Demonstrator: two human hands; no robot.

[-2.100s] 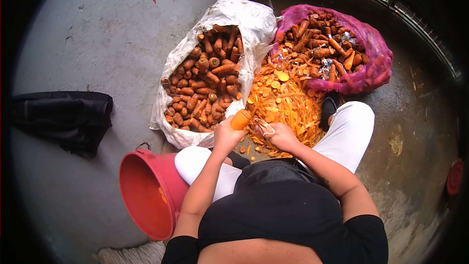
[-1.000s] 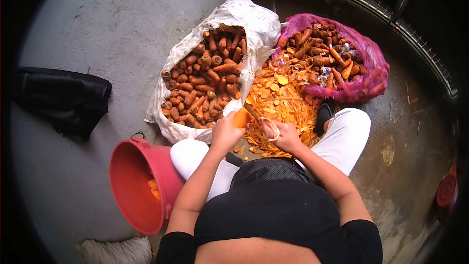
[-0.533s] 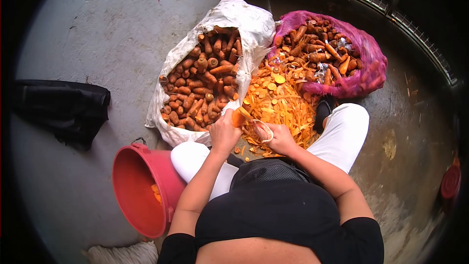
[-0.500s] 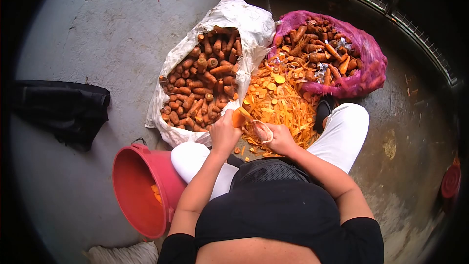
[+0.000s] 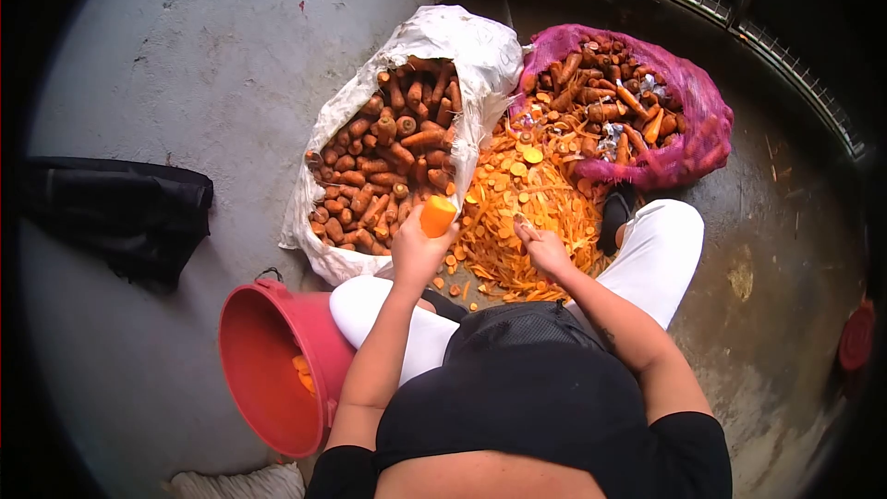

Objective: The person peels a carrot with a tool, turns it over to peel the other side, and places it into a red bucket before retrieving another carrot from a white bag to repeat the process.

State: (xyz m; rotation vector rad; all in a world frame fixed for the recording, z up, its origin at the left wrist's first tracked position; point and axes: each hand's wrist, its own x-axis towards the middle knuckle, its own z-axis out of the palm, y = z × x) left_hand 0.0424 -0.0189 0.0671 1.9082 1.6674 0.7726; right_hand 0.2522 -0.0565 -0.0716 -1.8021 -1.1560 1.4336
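My left hand [image 5: 418, 249] is closed around a peeled carrot [image 5: 438, 216], its bright orange cut end showing above my fingers. It is over the lower edge of the white sack [image 5: 319, 143], which is full of unpeeled carrots [image 5: 377, 166]. To the right, my right hand [image 5: 547, 253] is closed on a small pale peeler [image 5: 524, 225], seen nearly edge-on and mostly hidden by my fingers. The peeler is apart from the carrot. Below both hands lies a heap of carrot peelings and round cut ends [image 5: 527, 189] on the floor.
A pink mesh sack [image 5: 707, 129] of carrots and scraps lies at the upper right. By my left knee, a tilted red bucket [image 5: 334, 323] contains some orange pieces [image 5: 303, 373]. Black cloth [image 5: 120, 212] lies on the left floor. A metal grate [image 5: 795, 65] edges the far right.
My hands have moved apart; the peeler has left the carrot, moving right. The carrot now stands more upright in my left hand, its cut end facing up. The view has shifted slightly.
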